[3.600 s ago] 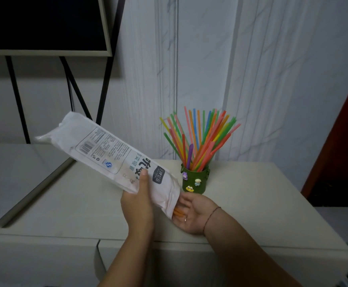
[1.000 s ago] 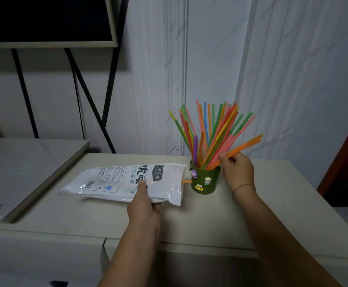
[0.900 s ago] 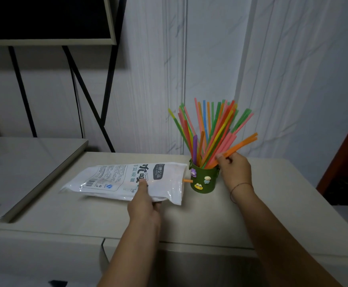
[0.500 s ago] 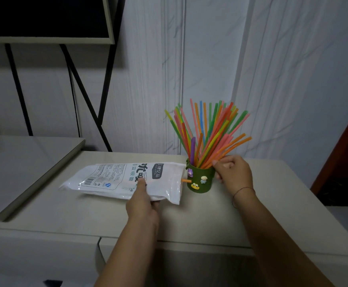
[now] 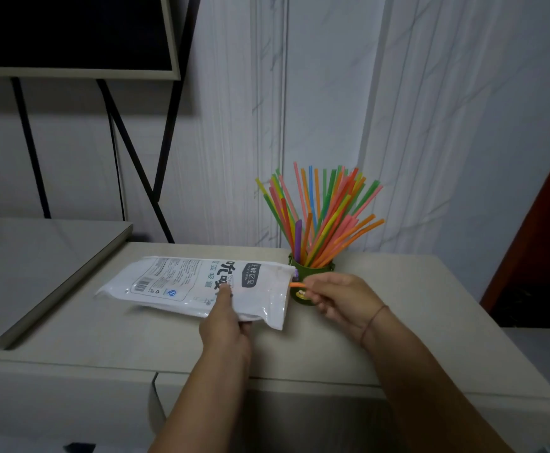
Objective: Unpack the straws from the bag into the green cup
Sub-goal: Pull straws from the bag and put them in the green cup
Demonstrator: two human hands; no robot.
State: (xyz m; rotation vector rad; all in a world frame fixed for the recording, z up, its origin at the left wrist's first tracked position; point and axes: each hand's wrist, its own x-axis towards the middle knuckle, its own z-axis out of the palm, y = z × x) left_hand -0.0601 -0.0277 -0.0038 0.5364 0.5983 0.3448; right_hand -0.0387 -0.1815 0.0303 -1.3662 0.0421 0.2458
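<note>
A white plastic straw bag (image 5: 182, 282) lies flat on the beige cabinet top (image 5: 120, 341), its open end facing right. My left hand (image 5: 226, 325) pinches the bag's near edge, thumb on top. An orange straw (image 5: 296, 284) pokes out of the bag's mouth, and the fingertips of my right hand (image 5: 342, 300) are closed on its tip. Just behind that hand stands the green cup (image 5: 300, 268), partly hidden, with several coloured straws (image 5: 322, 217) fanning upward out of it.
A raised grey slab (image 5: 31, 266) covers the left side of the surface. A dark screen on black legs (image 5: 71, 34) stands at the back left. White panelled wall runs behind; a dark red panel (image 5: 548, 230) is at the right.
My right hand left the orange straws in the cup, came down in front of it and took hold of the straw sticking out of the bag. The bag went from tilted up to lying flat.
</note>
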